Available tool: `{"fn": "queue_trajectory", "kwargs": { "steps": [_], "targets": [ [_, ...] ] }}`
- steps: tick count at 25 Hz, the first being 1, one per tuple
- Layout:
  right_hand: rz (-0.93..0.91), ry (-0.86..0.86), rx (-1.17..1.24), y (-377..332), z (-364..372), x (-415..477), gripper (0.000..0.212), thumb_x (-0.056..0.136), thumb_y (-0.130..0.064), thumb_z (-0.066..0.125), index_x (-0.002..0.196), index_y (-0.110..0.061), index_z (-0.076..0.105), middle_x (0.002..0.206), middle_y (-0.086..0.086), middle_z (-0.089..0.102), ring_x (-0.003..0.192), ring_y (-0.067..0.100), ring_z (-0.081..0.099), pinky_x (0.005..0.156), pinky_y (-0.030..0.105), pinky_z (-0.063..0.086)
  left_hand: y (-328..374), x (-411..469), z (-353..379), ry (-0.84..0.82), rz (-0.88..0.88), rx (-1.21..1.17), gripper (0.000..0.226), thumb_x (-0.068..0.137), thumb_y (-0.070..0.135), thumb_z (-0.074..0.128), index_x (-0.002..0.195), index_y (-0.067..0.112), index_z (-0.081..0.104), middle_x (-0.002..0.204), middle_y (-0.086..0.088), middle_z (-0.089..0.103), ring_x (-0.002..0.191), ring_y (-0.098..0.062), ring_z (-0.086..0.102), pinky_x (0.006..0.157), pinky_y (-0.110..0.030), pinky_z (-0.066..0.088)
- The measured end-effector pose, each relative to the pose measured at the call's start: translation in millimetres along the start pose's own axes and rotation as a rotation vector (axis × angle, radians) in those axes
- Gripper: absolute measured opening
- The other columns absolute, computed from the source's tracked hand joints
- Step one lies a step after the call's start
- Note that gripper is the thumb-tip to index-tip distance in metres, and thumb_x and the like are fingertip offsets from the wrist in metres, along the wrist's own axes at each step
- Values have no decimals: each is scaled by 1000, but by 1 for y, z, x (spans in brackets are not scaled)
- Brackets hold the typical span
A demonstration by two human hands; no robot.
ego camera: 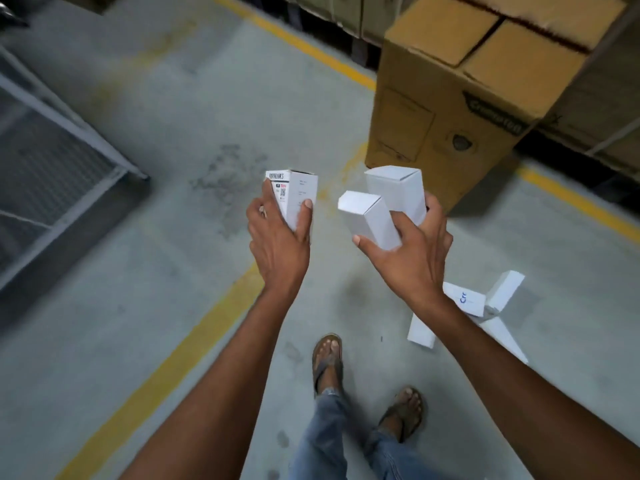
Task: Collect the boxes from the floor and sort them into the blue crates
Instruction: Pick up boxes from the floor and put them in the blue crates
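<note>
The head camera looks down. The left hand (277, 237) holds one white box with print (298, 195). The right hand (412, 251) holds two plain white boxes (370, 220) at once. More boxes (464, 299) lie on the floor (173, 168) near the right arm. No blue crate shows. It would be best to grip the two tight so none slips, then look for the blue crate.

Floor boxes (467, 301) right of feet (327, 355), carton (450, 109) beyond, rack (52, 168) left
</note>
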State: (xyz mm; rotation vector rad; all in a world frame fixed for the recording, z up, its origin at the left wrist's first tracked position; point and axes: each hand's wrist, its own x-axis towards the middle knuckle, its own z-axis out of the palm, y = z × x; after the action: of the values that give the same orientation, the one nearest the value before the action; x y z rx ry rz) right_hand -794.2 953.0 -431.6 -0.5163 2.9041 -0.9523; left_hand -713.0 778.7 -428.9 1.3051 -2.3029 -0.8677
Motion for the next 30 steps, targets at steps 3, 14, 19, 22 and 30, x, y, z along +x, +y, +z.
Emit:
{"fn": "queue_trajectory", "kwargs": {
  "steps": [3,14,19,22,30],
  "targets": [
    [-54,0,128,-96,-51,-31,60,73,-71,74,111,-26,68,151,8,34,138,31,37,111,51,38,21,-17,-118,87,5,-50,72,101,57,51,162,30,24,151,-7,36,136,-30,42,107,-50,43],
    [-457,-121,315,-405,-65,-159,53,69,-64,81,103,-24,71,149,6,33,136,29,38,109,48,44,-101,-45,-468,401,38,49,76,97,53,59,161,34,21,151,-7,34,132,-30,47,98,-52,49],
    [-534,-139,382,-532,-19,-203,54,70,-62,84,104,-21,72,150,6,32,138,28,37,112,46,43,-172,-27,-599,389,33,86,82,95,53,61,157,55,6,147,-9,27,108,-39,63,80,-44,53],
    [-583,-150,413,-603,7,-216,58,71,-65,82,109,-22,73,150,5,30,138,28,36,113,45,42,-207,-3,-649,461,21,118,78,96,56,60,154,55,8,146,-11,28,105,-38,64,79,-47,59],
    [-738,-221,484,-761,102,-185,67,73,-70,77,120,-24,68,148,-1,29,136,26,37,108,49,49,-281,99,-730,590,28,226,75,94,47,68,153,42,22,145,-7,24,102,-27,63,58,-38,60]
  ]
}}
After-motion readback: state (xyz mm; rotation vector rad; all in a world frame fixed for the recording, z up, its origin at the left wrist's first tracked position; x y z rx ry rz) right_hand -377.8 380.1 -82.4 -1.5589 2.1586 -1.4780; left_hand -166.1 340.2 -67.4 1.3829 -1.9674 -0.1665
